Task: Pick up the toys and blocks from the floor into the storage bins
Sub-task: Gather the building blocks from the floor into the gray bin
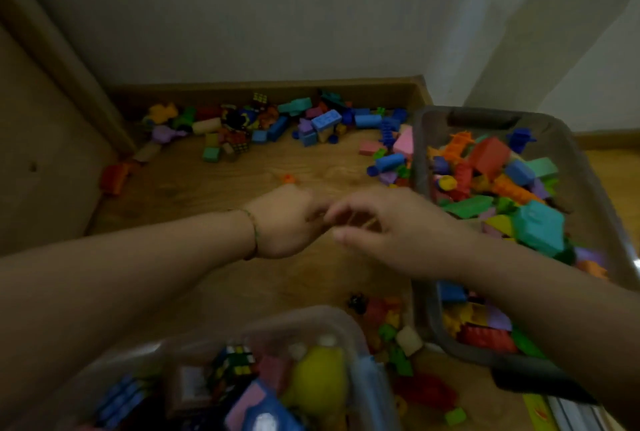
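My left hand (287, 222) and right hand (384, 233) are meeting over the floor (214, 188), fingers curling; what they're holding I cannot tell. Blocks (277, 122) are lying far off, more filling the right bin (419, 153).

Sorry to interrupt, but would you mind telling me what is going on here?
A person is tidying toys off a wooden floor. Their left hand and right hand meet above it with fingers curled; whether they hold anything is unclear. The grey bin on the right is heaped with blocks, a clear bin nearer holds puzzle cubes and other toys, and a pile of blocks lies along the wall.
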